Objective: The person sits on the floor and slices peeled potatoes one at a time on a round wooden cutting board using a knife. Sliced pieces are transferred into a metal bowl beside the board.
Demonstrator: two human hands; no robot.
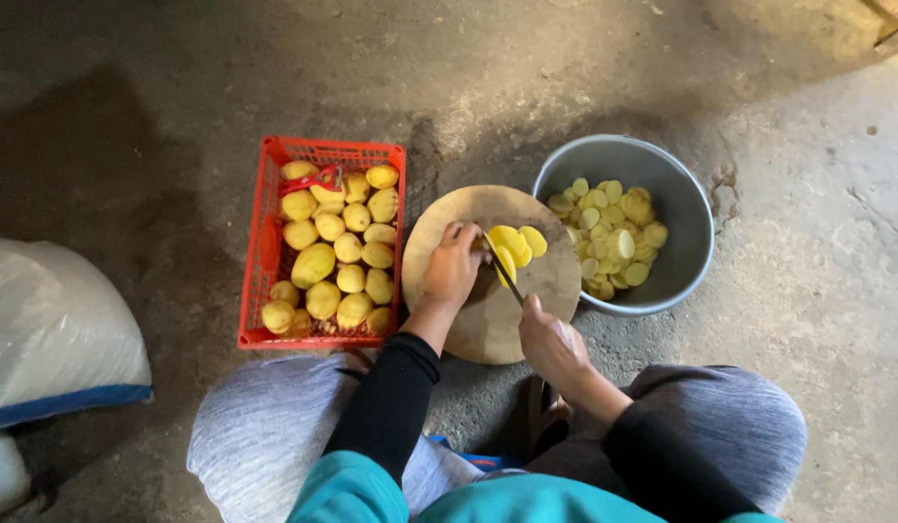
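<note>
A round wooden cutting board [468, 324] lies on the floor between my knees. My left hand [453, 266] presses a peeled yellow potato [512, 250] down on the board, with cut slices fanned out to its right. My right hand [553, 341] grips a knife [504, 274], whose blade rests against the potato. A red plastic crate [264, 242] of whole peeled potatoes [337, 252] stands left of the board. To the right, a grey metal bowl [686, 228] holds several potato slices [608, 237].
The floor is rough grey concrete. A white sack with a blue band [52, 334] lies at the far left. My knees in grey trousers [265, 426] frame the board on both sides. A red peeler [311, 180] lies in the crate's far end.
</note>
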